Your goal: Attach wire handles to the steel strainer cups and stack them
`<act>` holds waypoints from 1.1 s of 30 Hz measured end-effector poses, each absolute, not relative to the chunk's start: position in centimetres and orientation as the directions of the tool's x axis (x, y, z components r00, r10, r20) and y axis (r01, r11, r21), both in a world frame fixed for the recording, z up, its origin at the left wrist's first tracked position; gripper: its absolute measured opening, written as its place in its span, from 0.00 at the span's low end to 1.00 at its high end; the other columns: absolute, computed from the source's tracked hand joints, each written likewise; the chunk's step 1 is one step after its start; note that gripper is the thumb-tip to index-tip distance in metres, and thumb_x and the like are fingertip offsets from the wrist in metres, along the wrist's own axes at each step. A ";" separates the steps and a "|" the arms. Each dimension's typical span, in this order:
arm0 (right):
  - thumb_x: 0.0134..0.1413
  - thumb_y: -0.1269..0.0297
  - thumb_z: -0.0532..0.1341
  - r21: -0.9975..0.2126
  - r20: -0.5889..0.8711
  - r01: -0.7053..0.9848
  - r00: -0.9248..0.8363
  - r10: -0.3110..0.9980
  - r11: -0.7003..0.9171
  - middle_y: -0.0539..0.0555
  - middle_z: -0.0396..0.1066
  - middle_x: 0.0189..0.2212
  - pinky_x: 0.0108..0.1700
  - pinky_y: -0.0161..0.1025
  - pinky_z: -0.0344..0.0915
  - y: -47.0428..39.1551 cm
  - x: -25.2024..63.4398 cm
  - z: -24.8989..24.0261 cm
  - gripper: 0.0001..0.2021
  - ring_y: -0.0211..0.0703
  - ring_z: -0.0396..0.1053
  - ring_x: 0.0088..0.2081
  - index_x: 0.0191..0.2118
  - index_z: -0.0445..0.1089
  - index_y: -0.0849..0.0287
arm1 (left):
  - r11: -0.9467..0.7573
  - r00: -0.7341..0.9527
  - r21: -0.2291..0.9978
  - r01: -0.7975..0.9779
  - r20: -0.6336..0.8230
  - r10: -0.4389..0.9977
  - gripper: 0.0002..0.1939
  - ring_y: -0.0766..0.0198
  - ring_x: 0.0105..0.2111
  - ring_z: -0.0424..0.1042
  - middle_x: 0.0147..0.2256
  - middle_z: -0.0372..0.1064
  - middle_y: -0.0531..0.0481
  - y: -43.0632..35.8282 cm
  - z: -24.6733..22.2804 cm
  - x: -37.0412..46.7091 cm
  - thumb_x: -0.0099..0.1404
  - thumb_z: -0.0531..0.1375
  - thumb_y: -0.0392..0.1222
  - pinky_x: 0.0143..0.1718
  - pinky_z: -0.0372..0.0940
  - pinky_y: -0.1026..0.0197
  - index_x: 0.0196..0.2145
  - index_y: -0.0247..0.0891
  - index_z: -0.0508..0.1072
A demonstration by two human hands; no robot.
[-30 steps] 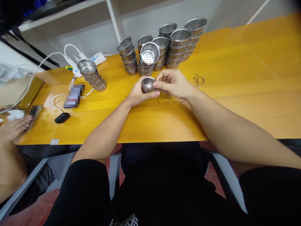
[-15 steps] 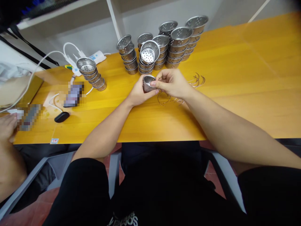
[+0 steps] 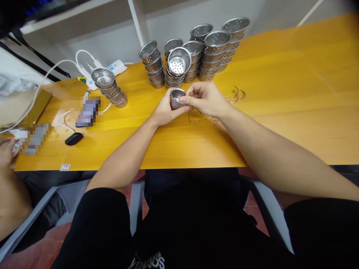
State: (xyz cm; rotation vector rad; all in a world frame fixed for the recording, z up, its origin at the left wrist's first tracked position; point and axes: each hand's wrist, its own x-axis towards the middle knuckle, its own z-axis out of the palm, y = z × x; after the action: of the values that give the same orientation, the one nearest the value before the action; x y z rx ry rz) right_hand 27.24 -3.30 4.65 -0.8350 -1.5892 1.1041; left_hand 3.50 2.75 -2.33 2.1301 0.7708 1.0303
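A small perforated metal cup [image 3: 174,104] is held just above the table, its opening tilted up toward me. My left hand [image 3: 163,109] is closed around its left side, with the thumb along the lower front. At the cup's right rim, my right hand [image 3: 206,98] makes a pinch, the thumb tip overlapping the opening. Whatever those fingers pinch is hidden. Thin wire rings [image 3: 202,118] lie below my right hand, and more curved wires [image 3: 243,98] lie to its right, partly covered by the wrist.
Several stacks of perforated cups [image 3: 215,56] stand along the back, with one separate stack [image 3: 113,89] at left. Nearby are a phone [image 3: 87,113], a black oval object [image 3: 74,139] and a white power strip [image 3: 117,67] with cables. Another person's hand [image 3: 6,151] rests at the far left edge.
My hands and the cup keep almost the same pose. At far left, the other person's hand has shifted slightly, showing something whitish at its fingers.
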 end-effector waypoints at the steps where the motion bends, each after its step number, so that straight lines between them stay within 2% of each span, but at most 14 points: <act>1: 0.44 0.13 0.89 -0.935 0.340 0.010 -0.268 0.901 0.356 0.51 0.77 0.30 0.34 0.52 0.81 -3.3 27.3 4.6 0.42 0.52 0.73 0.32 0.36 0.79 0.46 | -0.619 0.516 0.751 0.230 0.446 0.732 0.55 0.37 0.69 0.85 0.65 0.82 0.38 2.8 -2.4 3.5 0.71 0.78 0.89 0.81 0.77 0.26 0.73 0.45 0.74; 6: 0.48 0.15 0.89 -0.890 0.416 0.125 -0.170 0.893 0.438 0.56 0.83 0.46 0.43 0.55 0.87 -3.3 27.9 4.3 0.42 0.57 0.81 0.42 0.50 0.83 0.44 | -0.587 0.474 0.782 0.209 0.444 0.760 0.58 0.38 0.68 0.85 0.66 0.81 0.38 2.8 -2.2 3.8 0.66 0.78 0.94 0.79 0.79 0.28 0.72 0.47 0.72; 10: 0.67 0.18 0.80 -0.814 0.493 0.271 -0.143 0.858 0.513 0.62 0.85 0.52 0.57 0.64 0.91 -3.5 28.6 4.5 0.33 0.68 0.85 0.54 0.48 0.86 0.44 | -0.556 0.418 0.797 0.235 0.434 0.798 0.55 0.38 0.69 0.84 0.65 0.80 0.38 3.3 -2.1 3.7 0.68 0.79 0.90 0.80 0.77 0.28 0.72 0.49 0.72; 12: 0.71 0.24 0.79 -0.791 0.497 0.315 -0.169 0.851 0.524 0.64 0.86 0.53 0.64 0.70 0.91 -3.5 28.8 4.5 0.27 0.73 0.85 0.58 0.48 0.89 0.43 | -0.561 0.410 0.788 0.251 0.439 0.800 0.55 0.38 0.70 0.83 0.66 0.80 0.38 3.7 -2.4 3.4 0.70 0.79 0.89 0.81 0.76 0.27 0.73 0.49 0.72; 18: 0.73 0.43 0.79 -0.739 0.487 0.364 -0.293 0.823 0.567 0.65 0.86 0.63 0.76 0.78 0.85 -3.0 28.9 3.5 0.14 0.78 0.84 0.66 0.52 0.92 0.44 | -0.607 0.423 0.758 0.239 0.481 0.768 0.57 0.36 0.71 0.82 0.68 0.79 0.36 3.9 -2.8 3.1 0.68 0.78 0.92 0.81 0.76 0.26 0.73 0.48 0.71; 23: 0.73 0.54 0.76 -0.692 0.462 0.404 -0.390 0.797 0.598 0.64 0.83 0.71 0.87 0.82 0.72 -2.8 28.8 2.6 0.15 0.80 0.79 0.76 0.60 0.94 0.44 | -0.580 0.437 0.775 0.251 0.444 0.782 0.56 0.36 0.70 0.83 0.66 0.79 0.37 3.2 -1.9 3.2 0.67 0.79 0.91 0.82 0.75 0.26 0.71 0.48 0.73; 26: 0.74 0.56 0.74 -0.670 0.456 0.409 -0.432 0.778 0.620 0.63 0.80 0.74 0.92 0.82 0.66 -2.7 28.8 2.3 0.20 0.79 0.75 0.80 0.66 0.93 0.42 | -0.590 0.473 0.772 0.236 0.439 0.764 0.59 0.36 0.72 0.82 0.69 0.79 0.37 3.3 -1.8 3.0 0.67 0.77 0.93 0.83 0.75 0.27 0.74 0.48 0.71; 29: 0.76 0.55 0.73 -0.662 0.456 0.405 -0.450 0.768 0.630 0.63 0.79 0.74 0.93 0.82 0.64 -2.7 28.8 2.0 0.21 0.79 0.73 0.82 0.68 0.92 0.42 | -0.611 0.498 0.763 0.212 0.453 0.739 0.59 0.35 0.75 0.82 0.70 0.78 0.37 3.7 -2.3 2.8 0.68 0.76 0.94 0.84 0.74 0.27 0.76 0.48 0.71; 33: 0.74 0.53 0.76 -0.670 0.482 0.397 -0.410 0.774 0.627 0.64 0.80 0.73 0.88 0.83 0.71 -2.7 28.8 2.1 0.18 0.81 0.76 0.79 0.64 0.93 0.42 | -0.638 0.485 0.744 0.196 0.492 0.723 0.57 0.35 0.75 0.81 0.70 0.78 0.38 4.3 -2.7 2.5 0.69 0.78 0.90 0.85 0.75 0.27 0.75 0.48 0.73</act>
State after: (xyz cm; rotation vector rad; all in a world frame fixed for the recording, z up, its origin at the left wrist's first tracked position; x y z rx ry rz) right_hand 28.78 -2.66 2.13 -0.9172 -2.0371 0.5894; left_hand 2.47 4.27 -2.74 2.1148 0.7551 1.1042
